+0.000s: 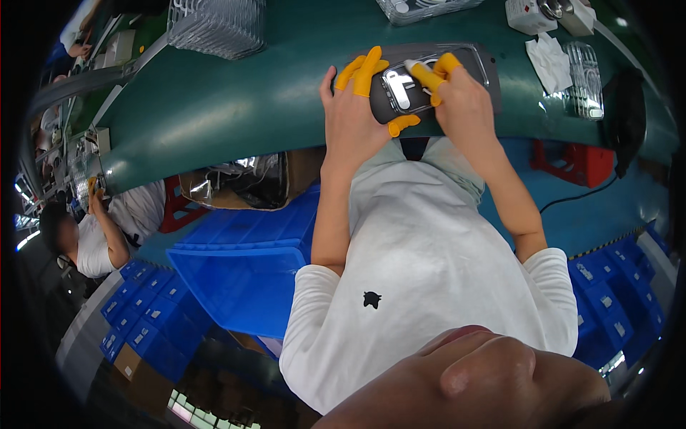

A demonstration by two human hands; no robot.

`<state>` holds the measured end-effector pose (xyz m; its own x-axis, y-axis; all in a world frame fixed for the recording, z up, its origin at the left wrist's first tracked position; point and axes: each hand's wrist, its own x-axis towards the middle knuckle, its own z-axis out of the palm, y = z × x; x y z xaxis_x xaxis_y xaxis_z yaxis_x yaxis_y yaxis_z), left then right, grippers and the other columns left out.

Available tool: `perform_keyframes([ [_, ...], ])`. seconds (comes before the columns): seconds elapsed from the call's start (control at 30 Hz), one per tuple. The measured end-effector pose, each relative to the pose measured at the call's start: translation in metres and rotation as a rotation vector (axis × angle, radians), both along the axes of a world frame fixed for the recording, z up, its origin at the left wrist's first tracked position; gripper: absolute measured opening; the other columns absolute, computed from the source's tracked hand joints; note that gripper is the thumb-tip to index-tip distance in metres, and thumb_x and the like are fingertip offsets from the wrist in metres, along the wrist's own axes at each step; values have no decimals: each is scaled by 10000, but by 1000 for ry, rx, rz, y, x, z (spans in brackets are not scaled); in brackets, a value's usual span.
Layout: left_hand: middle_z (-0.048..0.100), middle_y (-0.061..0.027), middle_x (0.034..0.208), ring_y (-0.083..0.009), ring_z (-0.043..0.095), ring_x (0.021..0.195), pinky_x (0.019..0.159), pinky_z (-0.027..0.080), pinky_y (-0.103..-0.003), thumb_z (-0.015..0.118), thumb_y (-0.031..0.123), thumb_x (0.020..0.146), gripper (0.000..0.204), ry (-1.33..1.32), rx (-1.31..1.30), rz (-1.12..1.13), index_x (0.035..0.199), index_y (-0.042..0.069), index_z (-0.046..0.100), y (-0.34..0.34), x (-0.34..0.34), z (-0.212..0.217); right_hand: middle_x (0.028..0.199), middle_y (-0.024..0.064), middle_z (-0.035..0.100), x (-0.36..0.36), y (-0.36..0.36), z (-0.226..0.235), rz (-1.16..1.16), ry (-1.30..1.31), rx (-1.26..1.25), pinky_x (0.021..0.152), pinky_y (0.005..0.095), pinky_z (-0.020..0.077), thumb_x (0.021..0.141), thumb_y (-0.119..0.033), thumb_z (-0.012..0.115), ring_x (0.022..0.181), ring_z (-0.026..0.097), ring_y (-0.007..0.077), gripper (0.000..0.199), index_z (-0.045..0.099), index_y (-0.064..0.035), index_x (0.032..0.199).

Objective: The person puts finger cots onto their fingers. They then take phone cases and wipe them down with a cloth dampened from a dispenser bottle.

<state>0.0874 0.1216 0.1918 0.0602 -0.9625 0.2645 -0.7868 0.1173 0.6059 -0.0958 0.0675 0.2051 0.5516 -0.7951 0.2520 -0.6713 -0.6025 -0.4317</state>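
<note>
A clear, rounded rectangular shell, like a phone case, lies on a dark grey pad with a shiny white piece inside it. My left hand wears yellow finger cots and steadies the shell's left end, with fingers at its far corner and the thumb along its near edge. Over the shell's right part is my right hand, its fingers in yellow cots bent together. A small whitish tip shows at the end of those fingers; what it belongs to cannot be made out.
Stacked clear trays stand at the far left of the green table. Right of the pad lie a crumpled white tissue and another clear tray. A blue bin is below, left of me. A co-worker sits further left.
</note>
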Motion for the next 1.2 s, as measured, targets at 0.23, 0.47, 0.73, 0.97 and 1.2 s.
perform_keyframes([
  [0.23,654,-54,1249,-281,547,1256,1175,233,-512,930,399,611,978,4,-10,-1,1415,61,488,1,1,5,995,112,636,-33,14,4,-86,146,6,682,385,559,701,55,697,840,660,292,161,718,6,854],
  [0.47,648,-62,1248,-279,526,1276,1180,210,-524,921,371,623,993,16,9,-21,1448,63,462,1,0,6,1088,59,650,-3,1,9,286,86,65,705,339,547,742,35,693,885,641,240,438,775,-204,1099],
  [0.73,641,-71,1257,-265,556,1210,1158,240,-497,930,368,629,1020,34,15,-68,1468,54,443,-5,4,3,1121,88,649,18,-23,3,234,67,-91,714,333,581,736,-56,732,953,669,239,284,764,-63,1018],
  [0.97,592,-108,1363,-314,500,1325,1178,190,-546,922,345,633,1001,26,2,-68,1460,52,441,-10,2,4,1035,132,617,26,-10,9,79,57,11,718,350,591,766,-27,715,934,678,280,357,704,-10,1122],
  [1.2,653,-63,1257,-270,595,1187,1190,170,-534,918,318,637,998,33,-15,-92,1469,70,426,-9,-3,5,986,176,594,-9,-18,1,-178,144,-66,710,383,586,834,-35,658,857,680,321,207,683,32,1028],
])
